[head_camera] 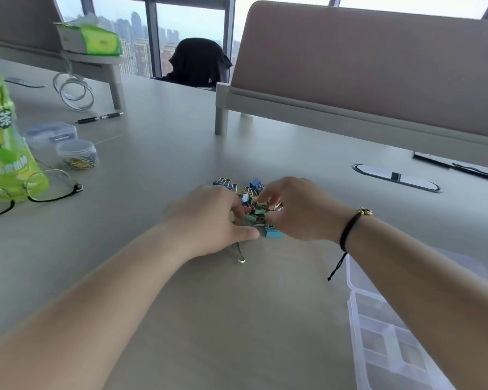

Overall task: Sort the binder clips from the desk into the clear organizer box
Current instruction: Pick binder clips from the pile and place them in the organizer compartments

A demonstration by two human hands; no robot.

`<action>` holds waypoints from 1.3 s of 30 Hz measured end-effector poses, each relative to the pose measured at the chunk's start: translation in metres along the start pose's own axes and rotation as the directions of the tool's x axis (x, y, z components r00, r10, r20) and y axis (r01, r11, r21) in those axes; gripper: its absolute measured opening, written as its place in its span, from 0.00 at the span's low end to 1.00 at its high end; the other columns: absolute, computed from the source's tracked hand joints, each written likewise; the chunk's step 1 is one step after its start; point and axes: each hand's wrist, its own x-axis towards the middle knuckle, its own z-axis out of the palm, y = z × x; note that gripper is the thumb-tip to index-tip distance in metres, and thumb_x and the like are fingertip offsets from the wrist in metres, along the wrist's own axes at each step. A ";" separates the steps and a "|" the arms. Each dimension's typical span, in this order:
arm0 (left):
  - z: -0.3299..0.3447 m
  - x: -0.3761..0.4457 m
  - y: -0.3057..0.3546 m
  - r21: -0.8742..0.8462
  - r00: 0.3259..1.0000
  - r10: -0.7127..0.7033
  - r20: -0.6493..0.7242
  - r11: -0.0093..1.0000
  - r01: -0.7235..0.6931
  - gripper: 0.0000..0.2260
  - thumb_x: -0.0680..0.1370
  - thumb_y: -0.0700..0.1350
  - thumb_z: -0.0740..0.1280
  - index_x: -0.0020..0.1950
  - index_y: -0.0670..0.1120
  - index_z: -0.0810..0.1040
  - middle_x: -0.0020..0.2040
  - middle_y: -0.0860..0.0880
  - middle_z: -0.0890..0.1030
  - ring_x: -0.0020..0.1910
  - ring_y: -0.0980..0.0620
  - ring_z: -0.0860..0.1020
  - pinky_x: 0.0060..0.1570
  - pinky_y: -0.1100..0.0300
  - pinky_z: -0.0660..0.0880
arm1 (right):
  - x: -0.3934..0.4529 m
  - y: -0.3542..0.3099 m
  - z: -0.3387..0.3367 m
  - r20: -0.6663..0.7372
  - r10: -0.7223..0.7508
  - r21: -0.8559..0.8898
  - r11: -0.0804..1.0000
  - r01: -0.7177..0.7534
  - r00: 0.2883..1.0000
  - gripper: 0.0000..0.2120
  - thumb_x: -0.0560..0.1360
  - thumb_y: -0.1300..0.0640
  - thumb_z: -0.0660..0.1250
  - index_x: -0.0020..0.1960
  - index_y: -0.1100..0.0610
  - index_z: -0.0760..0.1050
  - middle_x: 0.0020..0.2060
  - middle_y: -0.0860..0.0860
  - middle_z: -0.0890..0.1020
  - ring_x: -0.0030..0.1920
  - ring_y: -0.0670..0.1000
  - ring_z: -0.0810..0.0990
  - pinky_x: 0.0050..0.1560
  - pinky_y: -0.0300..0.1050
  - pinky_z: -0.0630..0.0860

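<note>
On the desk (181, 142), I see both hands curled into the binder clips (254, 205) (grip unclear); next, carry some to the organizer box (383, 333).

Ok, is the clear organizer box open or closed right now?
Open. The clear organizer box lies at lower right with its lid folded back flat on the desk, and the visible compartments look empty.
</note>
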 end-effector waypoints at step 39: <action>-0.018 0.011 0.007 -0.880 0.819 -0.333 0.467 -0.080 0.469 0.09 0.77 0.47 0.61 0.41 0.44 0.74 0.28 0.47 0.71 0.19 0.55 0.61 0.19 0.71 0.53 | 0.022 -0.023 -0.005 0.179 -0.060 -0.193 0.977 0.095 0.982 0.08 0.73 0.47 0.69 0.51 0.48 0.78 0.46 0.47 0.76 0.45 0.49 0.74 0.31 0.39 0.70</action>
